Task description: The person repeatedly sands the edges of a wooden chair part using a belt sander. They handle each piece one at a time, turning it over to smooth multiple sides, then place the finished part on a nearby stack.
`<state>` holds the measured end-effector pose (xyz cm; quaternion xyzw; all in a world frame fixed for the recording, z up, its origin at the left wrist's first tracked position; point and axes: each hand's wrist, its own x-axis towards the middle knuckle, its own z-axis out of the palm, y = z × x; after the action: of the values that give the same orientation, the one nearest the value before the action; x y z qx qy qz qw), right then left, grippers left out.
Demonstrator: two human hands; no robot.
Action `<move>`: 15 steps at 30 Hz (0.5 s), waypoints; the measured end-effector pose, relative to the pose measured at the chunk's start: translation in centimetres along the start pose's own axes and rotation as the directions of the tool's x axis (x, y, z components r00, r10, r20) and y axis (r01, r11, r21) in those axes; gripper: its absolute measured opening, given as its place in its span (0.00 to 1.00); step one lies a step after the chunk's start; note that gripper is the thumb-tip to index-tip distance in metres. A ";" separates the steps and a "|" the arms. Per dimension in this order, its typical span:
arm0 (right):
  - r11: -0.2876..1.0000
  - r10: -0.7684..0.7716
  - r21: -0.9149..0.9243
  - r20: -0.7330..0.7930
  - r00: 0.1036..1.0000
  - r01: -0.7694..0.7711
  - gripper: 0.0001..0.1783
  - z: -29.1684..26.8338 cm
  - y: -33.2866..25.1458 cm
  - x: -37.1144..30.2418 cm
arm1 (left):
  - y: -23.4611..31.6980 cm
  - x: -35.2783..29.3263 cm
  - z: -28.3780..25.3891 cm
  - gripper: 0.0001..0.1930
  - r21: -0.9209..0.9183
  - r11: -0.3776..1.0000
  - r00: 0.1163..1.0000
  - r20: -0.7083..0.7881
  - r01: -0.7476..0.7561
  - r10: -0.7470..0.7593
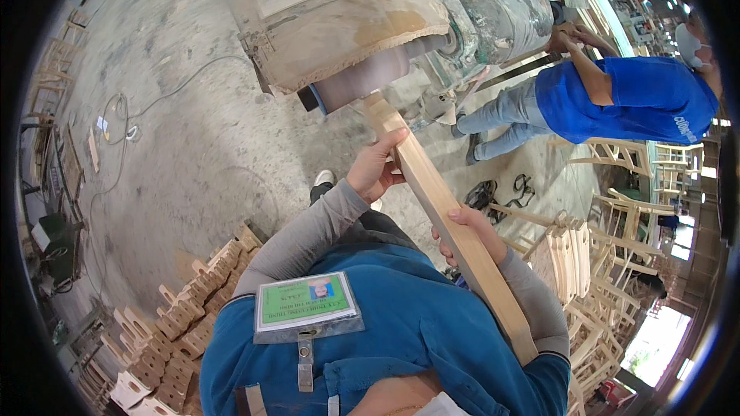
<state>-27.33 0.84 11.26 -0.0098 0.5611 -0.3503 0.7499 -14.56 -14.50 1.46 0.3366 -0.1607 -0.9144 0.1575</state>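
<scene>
A long pale wooden board (443,204) slants from beside my right arm up to a drum sander, its far tip at the spinning sanding drum (362,81). Near that far end, my left hand (378,167) grips the board from its left edge, thumb on top. Farther back along it, my right hand (472,233) holds the board with the thumb over the upper face; its other fingers are partly hidden beneath. The drum looks blurred and sits under a worn, dusty hood (347,31). Whether the board's tip presses on the drum, I cannot tell.
A co-worker in a blue shirt (617,100) stands at the right by the machine's other end. Stacked wooden parts (185,316) lie at lower left, more parts (563,258) and chair frames (640,208) at right. A cable (127,119) runs over the concrete floor.
</scene>
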 end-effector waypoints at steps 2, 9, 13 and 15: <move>1.000 0.002 0.013 0.014 1.000 -0.002 0.26 -0.2 0.2 0.0 | -0.2 0.0 -0.1 0.25 0.011 1.000 1.000 -0.017 0.001 -0.001; 1.000 -0.018 -0.010 0.008 1.000 0.018 0.27 0.1 -0.5 1.7 | 1.0 1.1 -1.2 0.25 0.031 0.999 1.000 0.019 -0.009 0.008; 1.000 -0.020 0.001 0.008 1.000 0.020 0.26 0.2 -0.9 2.6 | 1.5 1.9 -1.6 0.24 0.041 0.999 1.000 0.002 -0.005 0.005; 1.000 -0.004 0.010 -0.015 1.000 0.004 0.26 0.8 -1.6 3.0 | 1.9 2.5 -2.2 0.24 0.041 0.999 1.000 -0.002 -0.004 0.004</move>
<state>-27.06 -2.26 9.73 -0.0044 0.5647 -0.3547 0.7452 -14.55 -17.66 -0.78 0.3403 -0.1801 -0.9102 0.1526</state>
